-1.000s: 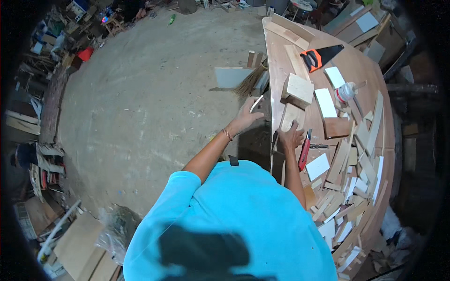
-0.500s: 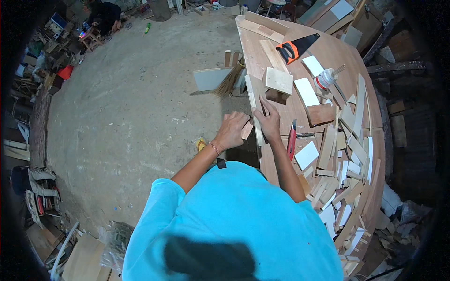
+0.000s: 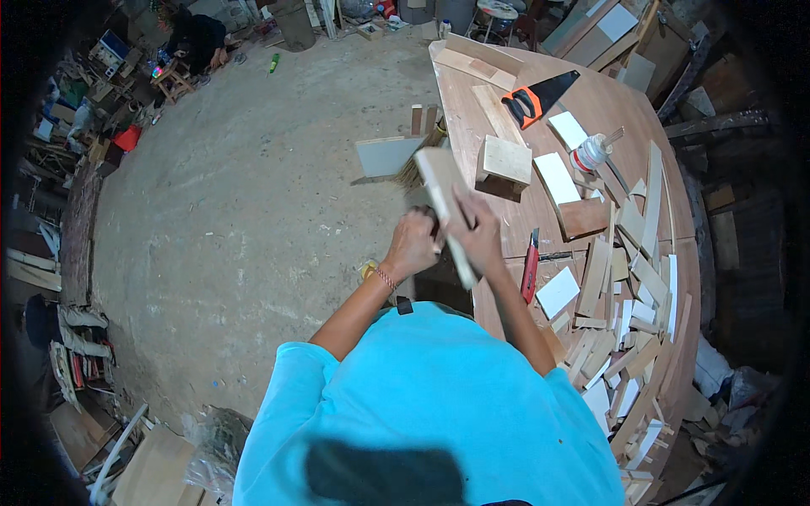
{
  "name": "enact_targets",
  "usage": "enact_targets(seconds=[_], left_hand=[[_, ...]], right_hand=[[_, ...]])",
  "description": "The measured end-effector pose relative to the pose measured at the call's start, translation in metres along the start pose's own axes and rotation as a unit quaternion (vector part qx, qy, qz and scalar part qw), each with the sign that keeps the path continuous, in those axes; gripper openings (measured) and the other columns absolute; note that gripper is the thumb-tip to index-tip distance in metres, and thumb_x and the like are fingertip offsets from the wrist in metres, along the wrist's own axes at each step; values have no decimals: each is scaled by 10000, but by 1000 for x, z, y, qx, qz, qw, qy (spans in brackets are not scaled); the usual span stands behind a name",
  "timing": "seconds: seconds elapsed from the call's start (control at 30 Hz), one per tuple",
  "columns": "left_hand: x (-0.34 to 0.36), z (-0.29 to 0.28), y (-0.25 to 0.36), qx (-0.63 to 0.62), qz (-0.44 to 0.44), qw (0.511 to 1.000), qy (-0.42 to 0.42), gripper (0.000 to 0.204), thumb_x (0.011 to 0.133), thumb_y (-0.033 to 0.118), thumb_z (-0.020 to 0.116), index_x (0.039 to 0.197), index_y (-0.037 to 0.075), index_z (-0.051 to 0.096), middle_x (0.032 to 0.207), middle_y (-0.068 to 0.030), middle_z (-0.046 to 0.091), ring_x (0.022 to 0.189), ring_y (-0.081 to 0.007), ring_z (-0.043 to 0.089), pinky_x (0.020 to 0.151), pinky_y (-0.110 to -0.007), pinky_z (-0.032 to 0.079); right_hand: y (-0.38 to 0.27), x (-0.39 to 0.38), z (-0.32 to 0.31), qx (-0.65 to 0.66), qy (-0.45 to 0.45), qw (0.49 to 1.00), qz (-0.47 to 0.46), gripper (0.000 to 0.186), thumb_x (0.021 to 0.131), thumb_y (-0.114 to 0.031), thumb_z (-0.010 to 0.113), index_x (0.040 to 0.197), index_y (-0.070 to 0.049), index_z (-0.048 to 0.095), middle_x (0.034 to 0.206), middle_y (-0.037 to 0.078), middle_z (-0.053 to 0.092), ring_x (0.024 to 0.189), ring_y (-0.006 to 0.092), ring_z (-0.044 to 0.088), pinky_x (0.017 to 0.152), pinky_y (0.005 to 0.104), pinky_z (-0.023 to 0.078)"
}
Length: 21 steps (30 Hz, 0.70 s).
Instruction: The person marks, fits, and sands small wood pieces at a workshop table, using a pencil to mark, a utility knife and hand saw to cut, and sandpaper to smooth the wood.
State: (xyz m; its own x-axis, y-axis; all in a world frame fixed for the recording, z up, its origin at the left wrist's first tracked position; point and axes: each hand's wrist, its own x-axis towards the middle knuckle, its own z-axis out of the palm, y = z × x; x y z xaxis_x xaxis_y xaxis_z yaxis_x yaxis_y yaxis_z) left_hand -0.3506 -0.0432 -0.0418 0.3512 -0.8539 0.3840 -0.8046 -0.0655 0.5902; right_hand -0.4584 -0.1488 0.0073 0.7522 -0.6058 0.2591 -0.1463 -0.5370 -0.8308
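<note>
My right hand [image 3: 479,236] grips a pale wooden board [image 3: 439,175], which is tilted and blurred by motion at the left edge of the workbench. My left hand [image 3: 413,243] is closed just left of the board. A small wooden block shows in its fingers in the earlier frame; now that block is mostly hidden. Beyond the right hand, a small wooden box-like piece [image 3: 506,160] stands on the bench. Right of the same hand lies a red utility knife [image 3: 530,268].
On the workbench [image 3: 472,110] lie an orange-and-black handsaw [image 3: 525,104], a white glue bottle [image 3: 588,155] and many wood offcuts [image 3: 637,278]. A straw broom [image 3: 409,173] and a white panel [image 3: 384,158] are beside the bench. Far left, another person [image 3: 196,40] crouches.
The board has been raised off the bench edge and tilted in my right hand. My left hand has turned, so the small block in it shows less.
</note>
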Motion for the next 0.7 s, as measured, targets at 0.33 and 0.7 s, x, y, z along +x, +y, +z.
enact_targets(seconds=[0.33,0.7], left_hand=[[9,-1,19,-89,-11,995,37,324,590,47,611,902,-10,540,798,-185,545,735,-360,539,666,-381,447],[5,0,30,-204,-133,970,-8,270,625,17,585,890,-6,543,799,-213,554,759,-372,547,672,-373,455]], right_hand=[[13,16,-2,-45,93,994,-29,576,628,-173,638,1181,-81,507,1148,224,445,1075,332,451,920,375,354],[12,10,-4,-43,111,993,-22,599,633,-214,647,1195,-76,492,1120,253,451,1091,338,437,914,380,353]])
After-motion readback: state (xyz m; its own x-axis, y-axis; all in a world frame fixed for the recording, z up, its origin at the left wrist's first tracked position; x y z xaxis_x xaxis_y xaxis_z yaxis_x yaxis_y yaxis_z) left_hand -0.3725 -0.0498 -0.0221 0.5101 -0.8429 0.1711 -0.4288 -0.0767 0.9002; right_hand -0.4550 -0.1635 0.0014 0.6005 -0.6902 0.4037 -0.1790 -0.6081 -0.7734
